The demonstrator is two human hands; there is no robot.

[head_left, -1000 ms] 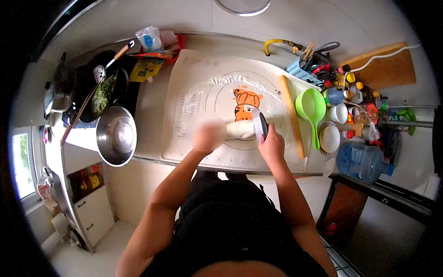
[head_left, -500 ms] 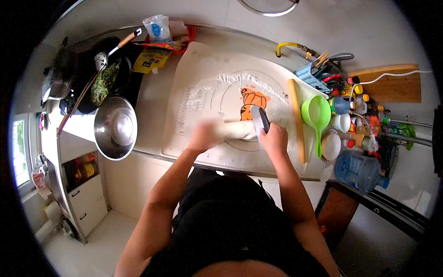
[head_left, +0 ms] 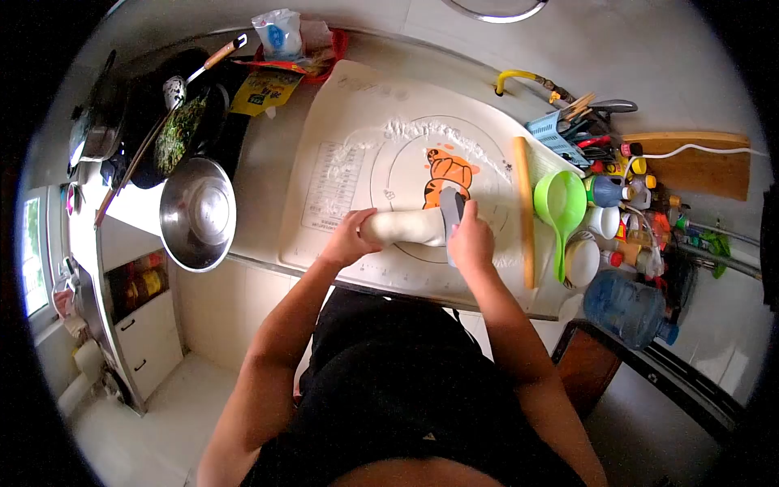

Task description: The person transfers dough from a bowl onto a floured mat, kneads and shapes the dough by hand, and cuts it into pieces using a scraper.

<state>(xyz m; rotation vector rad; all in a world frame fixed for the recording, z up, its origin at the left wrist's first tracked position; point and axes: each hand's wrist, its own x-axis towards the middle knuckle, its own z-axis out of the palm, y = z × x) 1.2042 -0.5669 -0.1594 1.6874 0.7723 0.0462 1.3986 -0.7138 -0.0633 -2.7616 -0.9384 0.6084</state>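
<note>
A thick, smooth roll of white dough [head_left: 403, 227] lies crosswise near the front of a printed pastry mat [head_left: 324, 243]. My left hand [head_left: 351, 237] is closed around its left end. In my right hand [head_left: 472, 240] is a dough scraper [head_left: 451, 213] with a metal blade and a dark grip. The blade stands on edge at the dough's right end, against it or very close; I cannot tell whether it has cut in. Loose flour [head_left: 430, 130] is scattered behind the dough, around the orange cartoon print.
Right of the dough lie a rolling pin [head_left: 524, 213] and a green ladle-shaped scoop [head_left: 560, 207]. Bottles, a utensil basket [head_left: 552, 134] and a large water jug [head_left: 625, 304] crowd the far right. A steel bowl [head_left: 197, 215] and a pan of chopped greens [head_left: 180, 138] are at left.
My left hand, blurred by motion before, now rests steady on the dough's left end. The scraper has turned slightly and stays at the right end. The whole view has shifted a little.
</note>
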